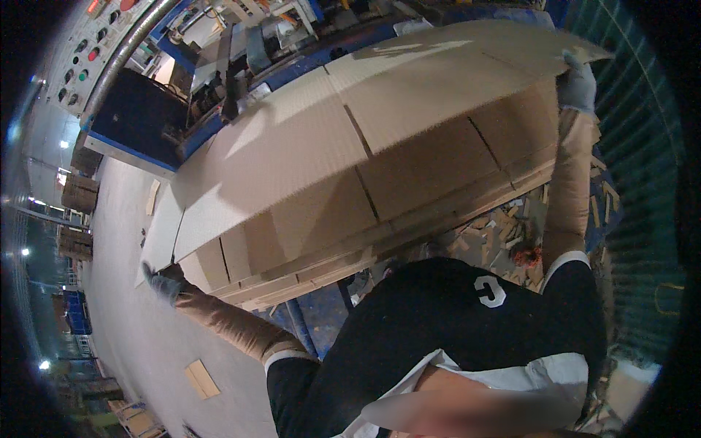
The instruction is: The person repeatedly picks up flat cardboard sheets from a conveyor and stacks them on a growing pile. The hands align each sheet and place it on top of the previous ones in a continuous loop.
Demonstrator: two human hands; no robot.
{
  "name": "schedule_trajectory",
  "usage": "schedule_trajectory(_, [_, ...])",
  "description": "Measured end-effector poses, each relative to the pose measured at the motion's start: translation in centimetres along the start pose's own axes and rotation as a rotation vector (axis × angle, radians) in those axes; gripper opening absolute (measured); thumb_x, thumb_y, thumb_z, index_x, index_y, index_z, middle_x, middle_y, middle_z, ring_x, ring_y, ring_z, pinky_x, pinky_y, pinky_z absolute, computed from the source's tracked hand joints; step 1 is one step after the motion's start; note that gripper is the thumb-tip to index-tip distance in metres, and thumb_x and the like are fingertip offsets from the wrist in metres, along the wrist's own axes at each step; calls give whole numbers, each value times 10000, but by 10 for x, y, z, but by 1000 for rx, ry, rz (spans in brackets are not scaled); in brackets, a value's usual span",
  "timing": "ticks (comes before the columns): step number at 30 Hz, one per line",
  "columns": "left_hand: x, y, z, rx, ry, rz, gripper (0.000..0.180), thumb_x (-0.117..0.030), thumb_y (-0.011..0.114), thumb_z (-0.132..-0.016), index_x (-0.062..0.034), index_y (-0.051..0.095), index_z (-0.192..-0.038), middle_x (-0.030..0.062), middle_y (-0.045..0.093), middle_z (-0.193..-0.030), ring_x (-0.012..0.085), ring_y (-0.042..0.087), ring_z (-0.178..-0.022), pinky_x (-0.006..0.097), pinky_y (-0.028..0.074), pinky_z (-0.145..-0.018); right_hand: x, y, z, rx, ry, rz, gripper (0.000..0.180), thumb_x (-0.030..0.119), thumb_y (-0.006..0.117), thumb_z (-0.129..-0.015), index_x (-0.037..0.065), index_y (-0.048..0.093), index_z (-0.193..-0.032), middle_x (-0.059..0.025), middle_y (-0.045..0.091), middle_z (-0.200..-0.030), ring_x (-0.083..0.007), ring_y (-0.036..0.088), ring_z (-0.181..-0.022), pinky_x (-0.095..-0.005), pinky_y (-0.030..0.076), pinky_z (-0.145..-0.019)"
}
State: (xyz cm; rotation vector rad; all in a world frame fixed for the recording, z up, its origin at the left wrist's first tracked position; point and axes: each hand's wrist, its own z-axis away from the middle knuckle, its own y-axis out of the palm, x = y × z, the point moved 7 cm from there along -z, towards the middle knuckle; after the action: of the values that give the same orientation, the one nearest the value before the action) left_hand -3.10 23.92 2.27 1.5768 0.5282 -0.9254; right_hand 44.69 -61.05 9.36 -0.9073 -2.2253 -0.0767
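A wide, slotted cardboard sheet (292, 139) stretches across the view between my arms. At its left corner, my gloved left hand (165, 284) grips the edge, with the thumb showing on the near side. My gloved right hand (577, 85) is closed on the far right end of the same sheet, that arm reaching well forward. Below the raised sheet lies a stack of similar slotted cardboard sheets (431, 179). Its layered near edges face me. Brown sleeve covers wrap both forearms. The fingers under the sheet are partly hidden.
A blue machine (135, 117) stands along the far side, with a button panel (91, 55) at upper left. Cardboard scraps (504, 237) litter the area near my right arm. A loose cardboard piece (202, 379) lies on the floor (131, 241). A green corrugated wall (642, 190) rises at right.
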Motion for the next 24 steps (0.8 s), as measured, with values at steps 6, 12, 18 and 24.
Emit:
schedule_trajectory(6, [1,-10,94,108,309,-600,367,-162,567,-880,38,546,-1187,136,577,-1162,212,555,-1018,379,466,-900,129,-78,82,145,170,-76,424,166,570,-890,-10,510,-1271,-93,616,-1181,-150,578,-1031,-306,437,-915])
schedule_trajectory(12, [90,78,242,701,482,-1037,462,-15,546,-826,-1,512,-1287,180,516,-1328,297,517,-1192,423,401,-1014,151,0,224,1137,-544,-20,496,102,633,-727,137,583,-1220,-102,616,-1220,-322,516,-1213,-474,322,-1079])
schedule_trajectory(18, [152,155,291,1398,725,-1686,626,10,560,-726,-122,504,-1335,179,417,-1424,370,384,-1318,517,227,-1119,137,19,242,1256,-785,54,439,119,616,-731,155,596,-1168,-71,562,-1301,-288,472,-1262,-477,298,-1095])
schedule_trajectory(24, [151,170,279,1344,735,-1683,556,-40,541,-766,-129,505,-1313,163,441,-1400,375,407,-1294,544,264,-1087,138,32,237,1332,-886,61,440,140,635,-744,159,571,-1179,-65,571,-1282,-292,478,-1252,-495,295,-1093])
